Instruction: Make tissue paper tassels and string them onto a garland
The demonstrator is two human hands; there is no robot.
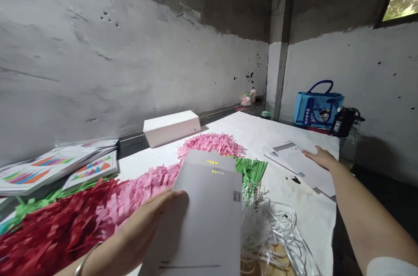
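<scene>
**Two hands on paper, shredded strips between**

Left hand (148,219): fingers closed along the left edge of a flat grey cardboard sleeve (209,215) with a small "1" tab, holding it tilted above the table. Silver bangle (85,259) on the wrist.

Right hand (321,157): palm down, fingers flat and spread, resting on a loose stack of white printed sheets (298,163) at the table's right side. Pressing, not gripping.

Under and around the sleeve: heaps of shredded paper strips, red (48,228) nearest left, pink (153,180) behind it and running back, green (251,169) just beyond the sleeve's far corner, white curled strips (277,228) to its right. All lie on a white table cover (254,130).

Further out: long white rectangular box (171,128) by the wall; colour-printed booklets (58,165) stacked far left; blue tote bag (316,104) and dark bottle (344,121) at the far right corner.
</scene>
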